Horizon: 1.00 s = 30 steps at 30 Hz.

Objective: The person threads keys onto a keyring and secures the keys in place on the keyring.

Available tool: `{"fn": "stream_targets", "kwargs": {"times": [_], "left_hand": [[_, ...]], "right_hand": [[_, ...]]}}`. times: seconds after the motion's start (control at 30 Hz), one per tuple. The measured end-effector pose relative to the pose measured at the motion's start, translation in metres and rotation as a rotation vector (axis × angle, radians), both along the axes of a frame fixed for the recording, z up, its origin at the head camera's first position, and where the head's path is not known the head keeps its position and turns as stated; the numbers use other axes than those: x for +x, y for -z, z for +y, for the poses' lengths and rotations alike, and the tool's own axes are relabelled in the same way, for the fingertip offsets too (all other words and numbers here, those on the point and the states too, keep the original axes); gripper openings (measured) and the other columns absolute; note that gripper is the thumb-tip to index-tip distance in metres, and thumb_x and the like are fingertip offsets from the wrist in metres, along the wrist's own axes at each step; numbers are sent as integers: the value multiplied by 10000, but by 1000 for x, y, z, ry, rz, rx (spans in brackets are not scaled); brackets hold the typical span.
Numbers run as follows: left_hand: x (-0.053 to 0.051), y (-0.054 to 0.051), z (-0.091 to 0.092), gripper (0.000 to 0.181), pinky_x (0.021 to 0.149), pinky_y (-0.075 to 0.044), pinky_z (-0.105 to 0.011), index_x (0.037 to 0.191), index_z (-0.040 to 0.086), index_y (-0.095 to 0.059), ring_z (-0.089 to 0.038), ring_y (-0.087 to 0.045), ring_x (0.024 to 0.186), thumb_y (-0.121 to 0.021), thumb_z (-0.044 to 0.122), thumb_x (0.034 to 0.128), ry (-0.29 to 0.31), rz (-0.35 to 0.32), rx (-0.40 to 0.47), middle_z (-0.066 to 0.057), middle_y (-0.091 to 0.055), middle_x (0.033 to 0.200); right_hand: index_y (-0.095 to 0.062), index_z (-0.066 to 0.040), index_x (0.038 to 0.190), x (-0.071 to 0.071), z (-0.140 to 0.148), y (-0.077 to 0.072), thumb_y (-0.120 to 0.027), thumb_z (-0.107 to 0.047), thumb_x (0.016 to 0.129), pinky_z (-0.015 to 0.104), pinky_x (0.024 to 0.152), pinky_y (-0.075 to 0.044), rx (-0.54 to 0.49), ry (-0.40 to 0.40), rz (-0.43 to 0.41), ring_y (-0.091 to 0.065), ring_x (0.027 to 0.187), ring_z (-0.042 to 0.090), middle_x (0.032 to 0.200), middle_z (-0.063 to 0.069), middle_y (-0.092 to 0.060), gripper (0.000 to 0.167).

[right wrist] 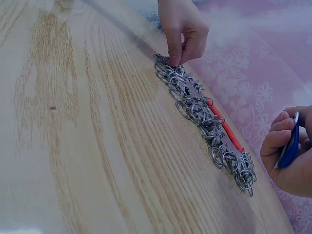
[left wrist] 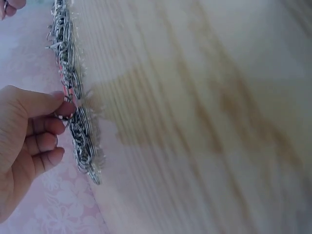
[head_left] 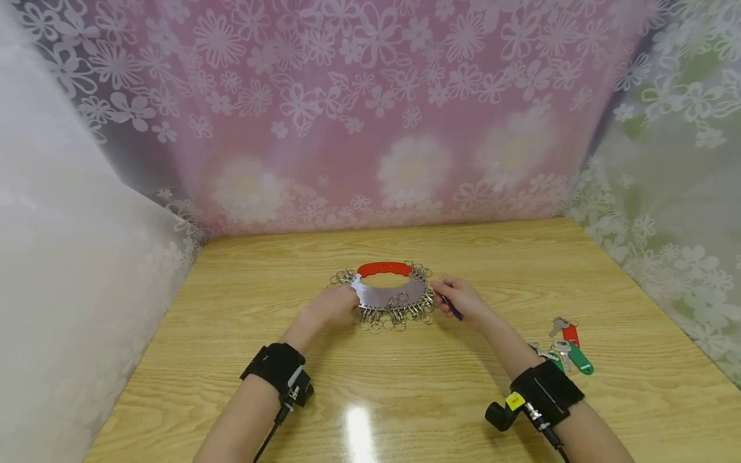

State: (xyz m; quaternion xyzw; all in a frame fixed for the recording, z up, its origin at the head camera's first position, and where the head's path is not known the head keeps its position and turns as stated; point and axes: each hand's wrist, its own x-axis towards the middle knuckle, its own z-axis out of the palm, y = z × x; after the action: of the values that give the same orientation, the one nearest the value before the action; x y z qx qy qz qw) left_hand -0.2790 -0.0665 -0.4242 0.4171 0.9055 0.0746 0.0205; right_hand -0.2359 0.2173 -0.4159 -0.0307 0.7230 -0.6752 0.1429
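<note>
A metal key-holder plate (head_left: 389, 297) with a red handle (head_left: 384, 268) lies on the table, its edge lined with many clips and split rings (right wrist: 197, 114). My left hand (head_left: 337, 303) is at the plate's left side. In the left wrist view, the thumb and forefinger of that left hand (left wrist: 27, 126) pinch a small metal clip at the rim. Off the plate's right end, my right hand (head_left: 463, 299) grips a blue key tag (right wrist: 291, 148). A thin metal edge shows beside this tag; the fingers hide the rest.
Several keys with a red tag (head_left: 570, 334) and green tags (head_left: 581, 358) lie on the wood-grain table (head_left: 440, 399), right of the right forearm. A pink floral curtain (head_left: 359, 116) hangs behind the table, with pale sheets at both sides.
</note>
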Motion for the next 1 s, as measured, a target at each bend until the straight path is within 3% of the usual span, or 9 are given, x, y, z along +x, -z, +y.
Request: {"fn": "stream_targets", "kwargs": {"times": [0.03, 0.23, 0.37, 0.57, 0.7, 0.8, 0.93, 1.0], "left_hand": [[5, -8, 1, 332, 544, -321, -293, 533, 135, -377, -127, -306, 558, -566, -19, 759, -8, -4, -12, 34, -300, 573], [7, -8, -2, 401, 517, -237, -240, 541, 159, -309, -95, -224, 528, -556, -31, 793, -10, 25, -14, 54, -205, 558], [8, -6, 0, 350, 519, -316, -258, 549, 147, -412, -102, -309, 520, -569, 31, 840, -70, 33, -8, 45, -313, 548], [10, -6, 2, 174, 557, -414, -290, 675, 90, -537, -131, -469, 598, -586, -53, 760, -168, 7, 25, -7, -495, 646], [9, -7, 3, 166, 603, -464, -301, 778, 57, -603, -174, -573, 689, -559, -101, 754, -196, 35, 69, -46, -596, 756], [8, -7, 3, 169, 606, -482, -309, 833, 43, -619, -198, -605, 713, -556, -102, 772, -219, 61, 115, -59, -625, 789], [6, -5, 3, 162, 601, -482, -338, 932, 25, -583, -225, -606, 716, -554, -72, 805, -273, 16, 178, -87, -620, 789], [5, -4, 3, 198, 660, -494, -362, 1024, 1, -577, -257, -619, 783, -561, -40, 831, -292, -5, 206, -122, -636, 850]], "right_hand": [[-432, 30, 894, 0, 0, 0, -439, -219, 994, 202, 454, -330, 7, -1, 0, -388, 489, 66, 661, -1, -445, 269], [-441, 1, 891, 2, -2, -3, -431, -214, 997, 225, 471, -331, 30, -9, -10, -388, 503, 78, 681, 18, -445, 240], [-435, -13, 862, 0, -2, 1, -414, -197, 1002, 223, 466, -337, 40, -8, -16, -389, 503, 80, 671, 15, -448, 232], [-436, 25, 902, 0, -3, 3, -407, -189, 1003, 224, 474, -337, 53, -10, -26, -383, 501, 86, 664, 13, -446, 239], [-437, 47, 927, 1, -3, 2, -411, -184, 1002, 219, 474, -334, 46, -9, -24, -381, 503, 82, 665, 12, -443, 244], [-438, 50, 930, 1, -3, 2, -414, -183, 1001, 217, 474, -338, 45, -10, -15, -384, 509, 79, 673, 15, -442, 245], [-440, 44, 933, 1, -4, 1, -416, -184, 1000, 220, 477, -343, 48, -12, -16, -386, 513, 81, 682, 19, -445, 239], [-442, 30, 917, 1, -4, 1, -414, -183, 1001, 224, 477, -339, 53, -10, -23, -385, 510, 86, 681, 23, -447, 231]]}}
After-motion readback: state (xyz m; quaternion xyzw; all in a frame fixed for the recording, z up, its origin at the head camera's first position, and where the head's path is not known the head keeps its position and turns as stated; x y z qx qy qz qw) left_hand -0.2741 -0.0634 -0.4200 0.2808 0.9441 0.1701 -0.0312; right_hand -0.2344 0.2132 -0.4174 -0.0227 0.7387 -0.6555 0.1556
